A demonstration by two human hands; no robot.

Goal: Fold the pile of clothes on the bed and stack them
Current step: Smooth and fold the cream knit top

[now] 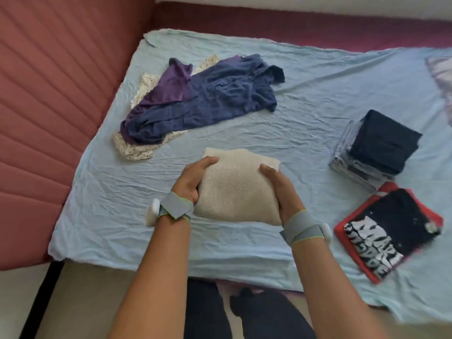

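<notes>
Cream knit sweater (folded into a bundle) sat at the middle of the bed, left hand and right hand each curled round a side in a firm grip. Unfolded blue and purple clothes lay beyond it, a dark folded stack well to the right.

Patterned cloth is cut off by the right edge.

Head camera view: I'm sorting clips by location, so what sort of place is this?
Probably a bedroom at home. A wrinkled light blue sheet covers a bed beside a padded pink headboard, with loose clothes and a folded stack on it.
</notes>
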